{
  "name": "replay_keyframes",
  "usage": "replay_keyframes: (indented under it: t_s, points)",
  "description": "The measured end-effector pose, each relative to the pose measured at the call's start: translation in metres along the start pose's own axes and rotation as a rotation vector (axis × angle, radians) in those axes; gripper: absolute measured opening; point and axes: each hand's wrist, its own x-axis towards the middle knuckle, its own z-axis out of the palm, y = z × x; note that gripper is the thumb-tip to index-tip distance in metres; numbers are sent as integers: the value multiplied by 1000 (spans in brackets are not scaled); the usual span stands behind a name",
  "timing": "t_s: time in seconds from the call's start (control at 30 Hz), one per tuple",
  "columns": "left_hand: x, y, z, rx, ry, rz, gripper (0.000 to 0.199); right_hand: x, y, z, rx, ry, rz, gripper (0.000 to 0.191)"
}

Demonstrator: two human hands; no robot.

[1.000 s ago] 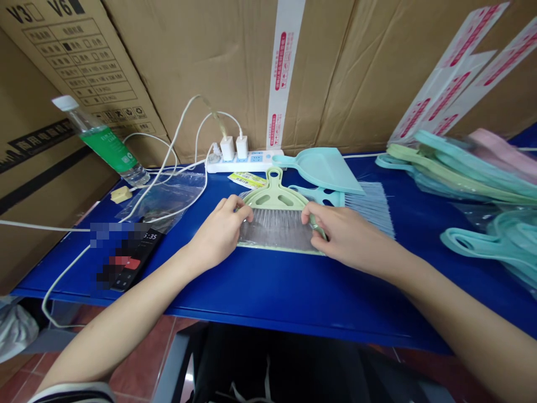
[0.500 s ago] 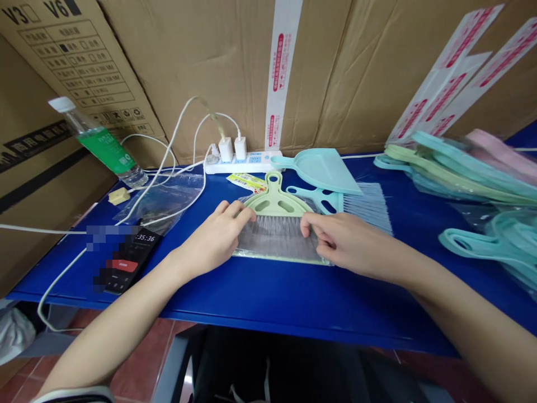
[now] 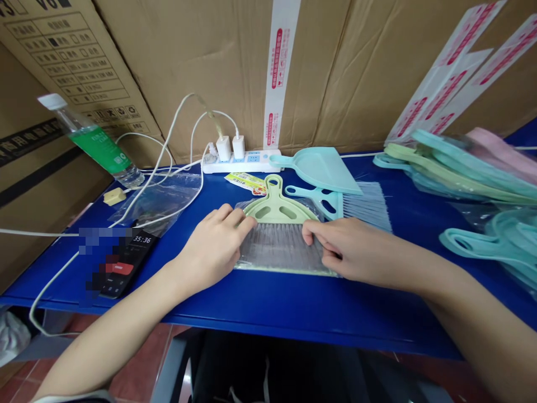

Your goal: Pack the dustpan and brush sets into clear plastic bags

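A light green hand brush (image 3: 274, 212), bristles toward me, lies on a matching dustpan in a clear plastic bag (image 3: 289, 260) on the blue table. My left hand (image 3: 216, 240) is closed at the bag's left edge, its thumb and forefinger at the bristles' left end. At the right edge my right hand (image 3: 350, 246) has its fingers curled on the plastic. The brush handle sticks out past the bag, away from me. Just behind lie a light blue dustpan (image 3: 321, 168) and a light blue brush (image 3: 364, 204).
At the right are several bagged dustpan sets (image 3: 461, 168) and another light blue set (image 3: 482, 246). A power strip (image 3: 260, 162) with white cables, a tilted water bottle (image 3: 100, 148), a phone (image 3: 130, 263) and a plastic bag (image 3: 168, 193) occupy the left. Cardboard boxes (image 3: 210, 50) stand behind.
The bagged green set has shifted slightly toward me, with both hands still at its sides. The view has also moved a little.
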Motion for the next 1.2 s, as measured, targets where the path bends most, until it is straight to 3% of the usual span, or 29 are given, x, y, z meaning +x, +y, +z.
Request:
replay_keyframes:
  t_s: [0.23,0.47,0.67,0.8,1.2]
  points:
    - [-1,2,3,-76,-30,270,64,-1,-1,0,-5,0,1,27]
    - [2,5,5,-50,-45,253,59,-2,-2,-1,-88,71,-32,24]
    - [1,5,9,-63,-19,268,58,1,-4,2,-25,238,-217,18]
    - [0,6,11,-49,9,276,57,3,-6,5,92,202,-327,22]
    - [-1,1,6,-72,120,309,40,3,-3,4,100,185,-313,25]
